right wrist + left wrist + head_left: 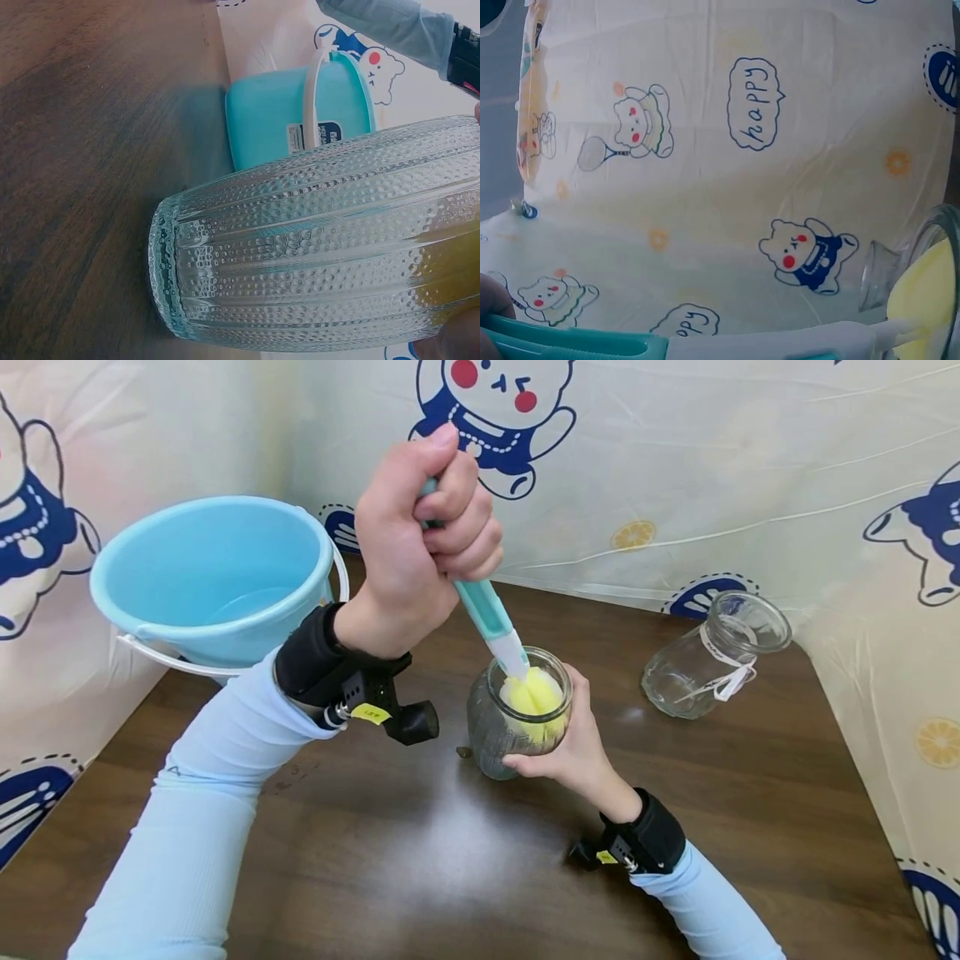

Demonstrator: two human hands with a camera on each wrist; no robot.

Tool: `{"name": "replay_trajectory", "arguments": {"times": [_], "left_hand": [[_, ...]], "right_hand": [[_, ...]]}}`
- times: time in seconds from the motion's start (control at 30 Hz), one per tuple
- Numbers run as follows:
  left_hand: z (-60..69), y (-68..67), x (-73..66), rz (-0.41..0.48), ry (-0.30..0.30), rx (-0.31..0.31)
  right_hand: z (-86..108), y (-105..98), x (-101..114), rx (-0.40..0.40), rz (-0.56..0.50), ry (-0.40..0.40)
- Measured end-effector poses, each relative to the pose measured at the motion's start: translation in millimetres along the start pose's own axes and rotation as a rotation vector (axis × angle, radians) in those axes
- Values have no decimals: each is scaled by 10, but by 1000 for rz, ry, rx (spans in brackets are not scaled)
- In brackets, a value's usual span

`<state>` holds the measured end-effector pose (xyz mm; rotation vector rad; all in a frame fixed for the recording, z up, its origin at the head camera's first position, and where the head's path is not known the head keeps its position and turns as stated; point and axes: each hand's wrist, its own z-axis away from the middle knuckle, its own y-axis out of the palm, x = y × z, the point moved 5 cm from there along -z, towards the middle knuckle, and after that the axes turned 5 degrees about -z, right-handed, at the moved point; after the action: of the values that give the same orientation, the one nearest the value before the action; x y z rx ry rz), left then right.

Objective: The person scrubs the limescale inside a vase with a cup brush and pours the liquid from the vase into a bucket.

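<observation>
My left hand [431, 539] is curled round the teal handle of a sponge bottle brush [483, 608], which slants downward. Its yellow sponge head [534, 692] sits inside the mouth of a textured glass jar [491, 735]; the left wrist view also catches the sponge [922, 300] at the jar's rim. Fingers and thumb of my right hand [573, 756] wrap round the jar from the right side. In the right wrist view the jar's ribbed, dotted wall [300, 247] fills the foreground, yellow showing through near its upper end. Part of the right hand is hidden behind the jar.
A light blue bucket [213, 647] with a white handle stands at the back left. Toward the back right is a second clear glass jar [678, 672] with a white ribbon bow. A small dark spot [464, 752] lies beside the held jar on the brown table [360, 860]. Printed cloth [712, 460] hangs behind.
</observation>
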<state>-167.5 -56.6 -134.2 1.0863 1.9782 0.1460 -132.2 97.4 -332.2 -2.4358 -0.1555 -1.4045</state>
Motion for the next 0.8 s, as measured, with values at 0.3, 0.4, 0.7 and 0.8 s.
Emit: {"name": "replay_trajectory", "arguments": {"times": [0.3,0.4,0.7,0.8], "left_hand": [[133,-27,315,-121,-86,32],[191,-32,432,-140,-110,49],[384,-2,756,-264,-180,100],[406,26,794,-287,-166,147]], "right_hand": [[18,-12,-11,-10,17,2],[19,-10,-11,-16,20,-4],[6,12,102,-13,36,4],[-14,33,221,0,26,1]]}}
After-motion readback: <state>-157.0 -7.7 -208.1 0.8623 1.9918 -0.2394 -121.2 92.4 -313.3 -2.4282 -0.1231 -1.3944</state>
